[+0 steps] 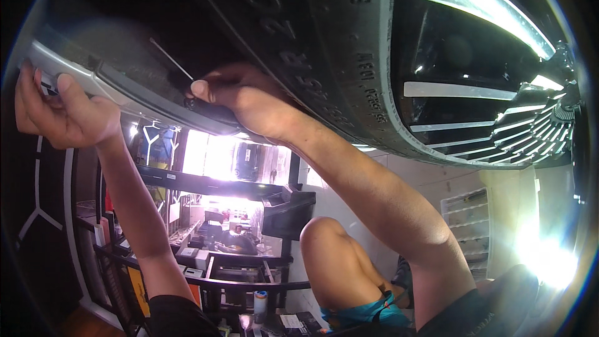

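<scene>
One thin metal rod (171,59) juts up and to the left from the person's right hand (240,97), its free tip higher than both hands and, across the view, between them. It touches the right hand only and lies well apart from the left hand (68,109). The right hand is gripping the rod's near end, thumb foremost, its other fingers mostly lost in shadow. The left hand has its fingers bent and its thumb up against the lower edge of one silver panel (103,86); whether it clamps that edge firmly cannot be told.

There is one tyre (324,68), with raised lettering on its side, just above and behind the right forearm. It surrounds one wheel (462,91), whose bright spokes are too many and too blurred to count surely. Two bare forearms reach up from below. Between them show one bent knee (326,232), teal shorts (368,316) and a black shelf (168,178). One white rack (467,224) stands to the right, near one glaring lamp (552,265).
</scene>
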`<move>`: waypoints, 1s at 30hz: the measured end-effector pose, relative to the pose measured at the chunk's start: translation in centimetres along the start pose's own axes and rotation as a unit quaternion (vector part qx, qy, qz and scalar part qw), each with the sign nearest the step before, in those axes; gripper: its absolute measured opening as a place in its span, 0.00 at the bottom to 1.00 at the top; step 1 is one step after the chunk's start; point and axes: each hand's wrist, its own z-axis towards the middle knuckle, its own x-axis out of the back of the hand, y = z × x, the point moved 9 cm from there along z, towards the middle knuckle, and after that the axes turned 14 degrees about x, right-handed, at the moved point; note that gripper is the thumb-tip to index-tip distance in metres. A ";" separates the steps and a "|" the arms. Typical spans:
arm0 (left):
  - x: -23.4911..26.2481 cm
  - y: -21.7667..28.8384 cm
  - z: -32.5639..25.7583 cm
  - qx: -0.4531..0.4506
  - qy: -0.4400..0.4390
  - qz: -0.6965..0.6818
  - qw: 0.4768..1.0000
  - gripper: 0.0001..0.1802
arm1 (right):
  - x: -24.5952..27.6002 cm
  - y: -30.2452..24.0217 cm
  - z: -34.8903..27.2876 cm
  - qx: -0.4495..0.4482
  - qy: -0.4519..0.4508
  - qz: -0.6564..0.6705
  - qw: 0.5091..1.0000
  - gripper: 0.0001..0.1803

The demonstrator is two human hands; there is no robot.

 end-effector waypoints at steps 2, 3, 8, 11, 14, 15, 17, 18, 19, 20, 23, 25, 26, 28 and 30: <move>0.0 -0.4 0.0 0.016 -0.002 -0.012 1.000 0.23 | 0.1 -0.3 0.2 -0.002 0.003 -0.020 1.000 0.32; 0.0 -0.1 -0.1 -0.001 0.000 -0.006 1.000 0.23 | 0.1 -0.4 0.2 -0.003 0.005 -0.030 1.000 0.32; 0.2 -0.1 0.0 0.019 0.002 0.011 1.000 0.23 | -0.1 -0.4 0.2 -0.005 0.003 -0.027 1.000 0.28; 0.0 0.2 -0.1 0.005 0.002 0.040 0.999 0.23 | -0.3 -0.5 0.3 0.002 -0.002 -0.019 1.000 0.25; -0.2 0.5 -0.2 -0.015 0.002 0.046 0.999 0.22 | -0.2 -0.8 0.1 0.011 0.013 -0.041 0.999 0.23; -0.1 0.4 -0.2 -0.012 0.003 0.034 0.999 0.22 | -0.1 -0.9 0.0 0.015 0.020 -0.052 0.998 0.22; -0.1 0.0 -0.2 0.009 -0.004 0.015 1.000 0.22 | -0.1 -1.6 -0.3 0.034 0.026 -0.062 0.997 0.20; 0.0 0.1 -0.2 0.002 -0.001 0.022 1.000 0.22 | -0.1 -1.8 -0.4 0.035 0.030 -0.071 0.996 0.19; 0.0 0.1 -0.3 0.001 -0.003 0.032 0.999 0.22 | -0.1 -2.1 -0.5 0.035 0.026 -0.085 0.995 0.18; -0.1 0.1 -0.3 0.000 -0.008 0.043 0.999 0.22 | 0.0 -2.3 -0.6 0.026 0.025 -0.102 0.994 0.18; -0.1 0.2 -0.4 -0.007 -0.012 0.077 0.997 0.21 | 0.3 -3.4 -0.3 0.030 0.022 -0.177 0.984 0.17; 0.0 0.0 -0.4 0.001 -0.009 0.064 0.998 0.21 | 0.4 -4.1 -0.1 0.033 0.019 -0.215 0.976 0.17; -0.1 0.0 -0.4 0.005 -0.014 0.060 0.998 0.21 | 0.5 -4.4 -0.1 0.030 0.017 -0.224 0.974 0.17; 0.0 0.0 -0.4 0.003 -0.006 0.049 0.999 0.21 | 0.5 -4.8 0.0 0.027 0.014 -0.241 0.970 0.17; -0.2 0.1 -0.2 0.000 -0.004 0.040 0.999 0.21 | 0.4 -5.1 0.0 0.029 0.011 -0.254 0.967 0.16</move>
